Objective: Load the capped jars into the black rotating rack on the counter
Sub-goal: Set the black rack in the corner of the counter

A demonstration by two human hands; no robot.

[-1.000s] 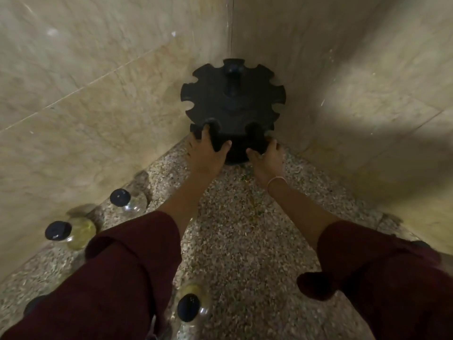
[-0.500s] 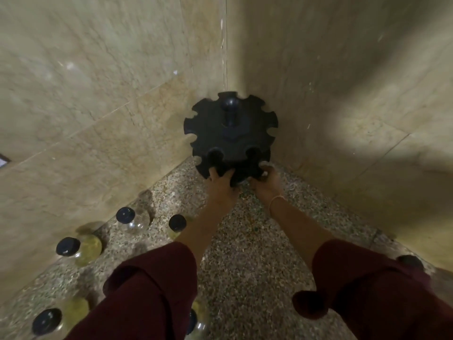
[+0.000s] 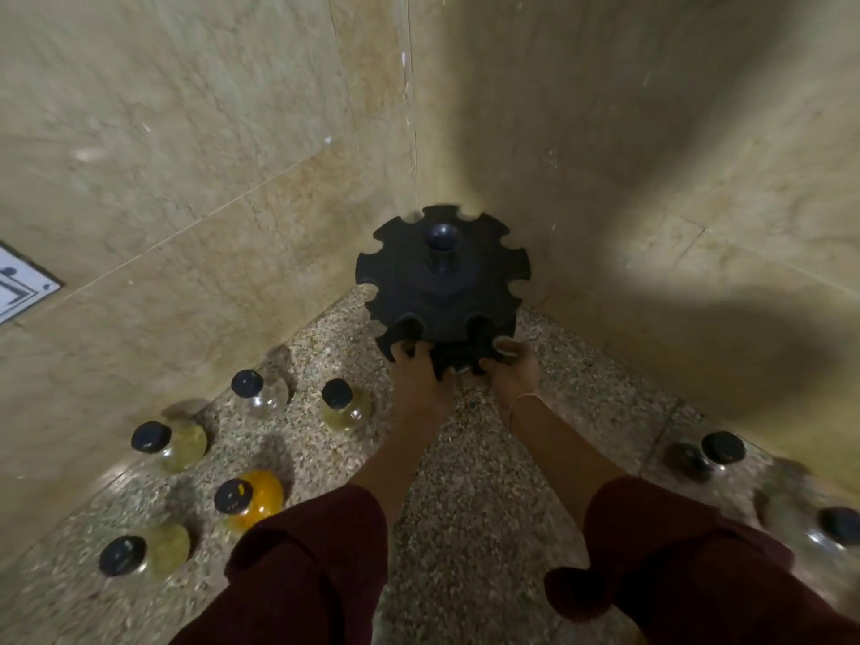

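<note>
The black rotating rack (image 3: 442, 281) stands in the counter's far corner, its notched top disc and centre knob facing me. My left hand (image 3: 416, 372) grips the rack's lower front edge on the left; my right hand (image 3: 509, 367) grips it on the right. All notches I can see hold nothing. Several black-capped glass jars stand on the counter at left: a clear jar (image 3: 260, 393), a yellowish jar (image 3: 344, 407), another pale jar (image 3: 170, 439), an orange-filled jar (image 3: 251, 498) and a front jar (image 3: 139, 551). Two more capped jars (image 3: 716, 451) (image 3: 833, 528) stand at right.
Beige marble walls (image 3: 186, 179) meet behind the rack and close in the speckled stone counter (image 3: 465, 505) on the left and right. A white switch plate (image 3: 18, 284) sits on the left wall. My maroon sleeves fill the lower frame.
My view has pulled back and risen, so the rack looks lower and more jars show. Both hands stay on the rack's lower front edge.
</note>
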